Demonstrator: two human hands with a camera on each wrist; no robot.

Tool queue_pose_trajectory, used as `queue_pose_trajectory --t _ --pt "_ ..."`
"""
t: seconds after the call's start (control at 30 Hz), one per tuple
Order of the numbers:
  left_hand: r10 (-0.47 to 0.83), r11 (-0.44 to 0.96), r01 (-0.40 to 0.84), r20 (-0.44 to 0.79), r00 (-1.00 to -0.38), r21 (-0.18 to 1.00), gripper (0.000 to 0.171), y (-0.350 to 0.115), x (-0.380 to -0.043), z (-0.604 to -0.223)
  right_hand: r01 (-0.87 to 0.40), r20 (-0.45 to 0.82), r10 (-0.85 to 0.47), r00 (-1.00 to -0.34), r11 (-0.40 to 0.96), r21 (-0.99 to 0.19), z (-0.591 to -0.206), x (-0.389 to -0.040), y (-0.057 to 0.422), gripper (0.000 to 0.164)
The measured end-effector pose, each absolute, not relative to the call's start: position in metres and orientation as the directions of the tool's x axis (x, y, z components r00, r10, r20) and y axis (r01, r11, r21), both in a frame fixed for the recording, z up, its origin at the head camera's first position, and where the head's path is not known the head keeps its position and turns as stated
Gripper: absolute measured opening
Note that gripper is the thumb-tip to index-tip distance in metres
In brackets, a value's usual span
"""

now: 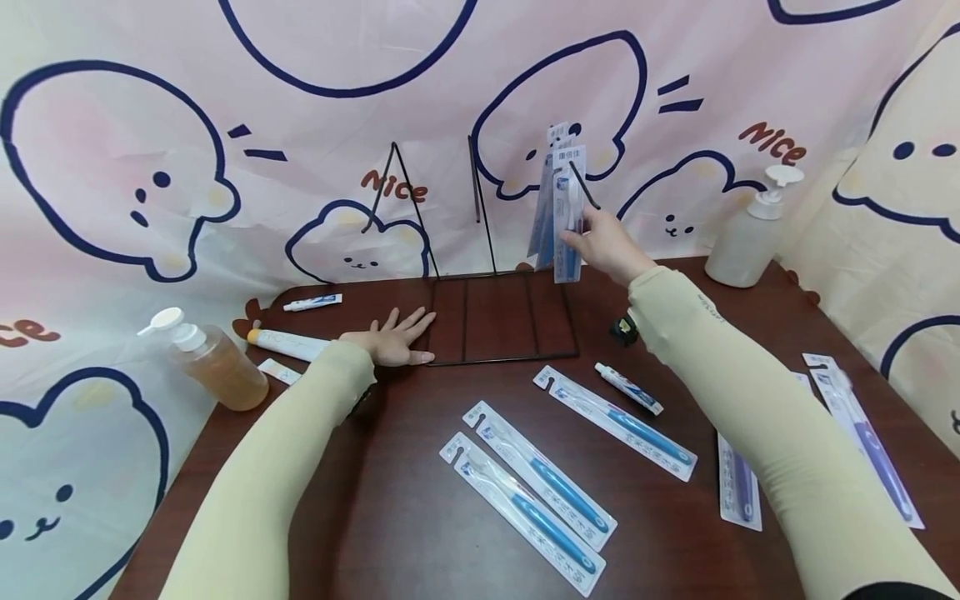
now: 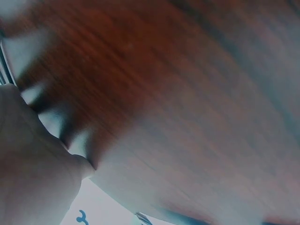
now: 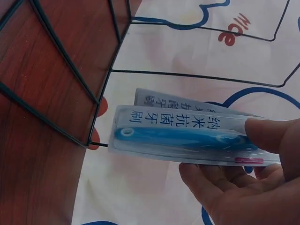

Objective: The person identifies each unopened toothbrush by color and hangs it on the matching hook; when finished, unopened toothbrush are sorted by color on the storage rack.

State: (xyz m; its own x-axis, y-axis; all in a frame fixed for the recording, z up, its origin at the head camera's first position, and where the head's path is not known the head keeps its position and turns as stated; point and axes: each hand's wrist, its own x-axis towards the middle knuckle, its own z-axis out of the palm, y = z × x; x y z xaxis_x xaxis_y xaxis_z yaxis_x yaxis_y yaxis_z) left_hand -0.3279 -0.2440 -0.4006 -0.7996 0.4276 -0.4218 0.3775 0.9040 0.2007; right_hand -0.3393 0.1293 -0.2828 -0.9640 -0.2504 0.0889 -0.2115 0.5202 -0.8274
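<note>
Between thumb and fingers my right hand (image 1: 609, 243) pinches a packaged blue toothbrush (image 1: 567, 218), upright on the right prong of a black wire rack (image 1: 504, 361). Behind it hangs another packaged toothbrush (image 1: 544, 208), partly covered. The right wrist view shows the held toothbrush pack (image 3: 183, 138) with the thumb on its front and fingers behind. My left hand (image 1: 392, 339) rests spread on the table by the rack's left base corner. In the left wrist view only part of the left hand (image 2: 37, 150) shows. The rack's left and middle hooks carry nothing.
Several packaged blue toothbrushes (image 1: 543, 471) lie on the brown table (image 1: 405, 500), with purple ones (image 1: 870, 442) at right. Toothpaste tubes (image 1: 630, 389) lie around the rack. Pump bottles stand at left (image 1: 221, 367) and right (image 1: 742, 242). A small black object (image 1: 624, 330) lies near the right forearm.
</note>
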Motion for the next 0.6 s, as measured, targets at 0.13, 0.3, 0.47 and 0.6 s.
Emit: queue_pose_trajectory --t 0.13,0.3,0.47,0.6 --pt "0.431 0.902 0.385 -0.419 -0.799 0.195 0.084 -0.242 -0.33 -0.401 -0.187 0.077 -0.225 -0.971 0.52 -0.834 -0.282 -0.338 0.136 0.052" --pt "0.423 0.906 0.374 -0.414 -0.806 0.198 0.085 -0.244 -0.331 -0.396 -0.173 0.061 -0.208 -0.976 0.578 -0.797 -0.283 -0.331 0.156 0.039" --pt "0.431 0.902 0.377 -0.403 -0.807 0.209 0.086 -0.244 -0.331 -0.398 -0.209 0.055 -0.235 -0.971 0.706 -0.677 -0.284 -0.307 0.204 0.04" --pt "0.448 0.894 0.39 -0.402 -0.799 0.222 0.086 -0.243 -0.33 -0.403 -0.162 -0.028 -0.21 -0.977 0.824 -0.543 -0.284 -0.267 0.251 0.044"
